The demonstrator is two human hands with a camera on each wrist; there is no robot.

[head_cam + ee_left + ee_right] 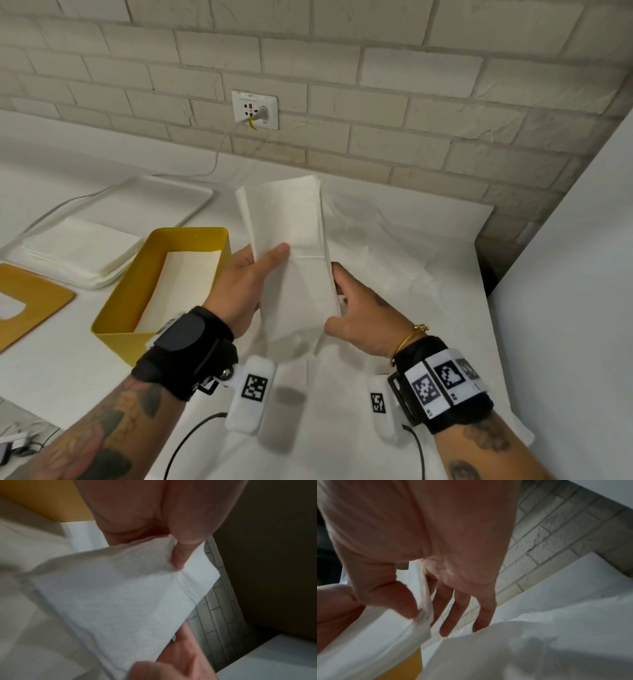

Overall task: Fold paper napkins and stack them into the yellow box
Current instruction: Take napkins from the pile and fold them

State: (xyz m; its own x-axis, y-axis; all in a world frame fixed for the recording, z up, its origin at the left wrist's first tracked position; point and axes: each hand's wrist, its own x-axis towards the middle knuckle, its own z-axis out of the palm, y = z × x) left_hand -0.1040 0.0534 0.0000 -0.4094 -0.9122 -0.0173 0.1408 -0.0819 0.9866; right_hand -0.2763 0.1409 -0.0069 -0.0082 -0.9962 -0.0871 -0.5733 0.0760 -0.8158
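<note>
A folded white paper napkin (291, 246) is held upright above the table between both hands, just right of the yellow box (120, 301). My left hand (253, 274) pinches its left edge, thumb laid across the front. My right hand (346, 305) pinches the right edge low down, thumb in front, fingers behind. The left wrist view shows the napkin (120, 601) under my thumb (181, 555). The right wrist view shows its edge (423, 601) squeezed between thumb and fingers. The box holds white napkins (185, 274) on its floor.
A white tray (191, 198) at the back left carries a stack of unfolded napkins (75, 250). A yellow-brown lid (30, 305) lies at the far left. White paper (428, 274) covers the table. A brick wall with a socket (255, 109) stands behind; a white panel (565, 274) rises at right.
</note>
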